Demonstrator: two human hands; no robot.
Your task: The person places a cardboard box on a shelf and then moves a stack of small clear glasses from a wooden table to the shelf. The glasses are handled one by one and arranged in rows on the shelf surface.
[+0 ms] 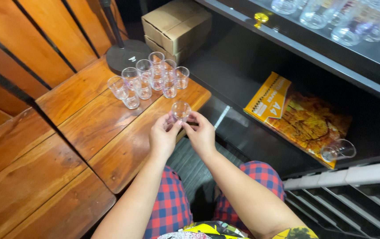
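Wood bench (88, 128) w/ cluster of cups (148, 79) near lamp base (128, 55). L hand (163, 137) & R hand (202, 135) both pinch one cup (181, 109), held just in front of cluster.

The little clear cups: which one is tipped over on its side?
The clear cup on the dark shelf, resting on the yellow paper pack, lies on its side; the cups on the wooden bench stand upright.

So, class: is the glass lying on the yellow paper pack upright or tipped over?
Tipped: the glass lies on its side, mouth facing left.
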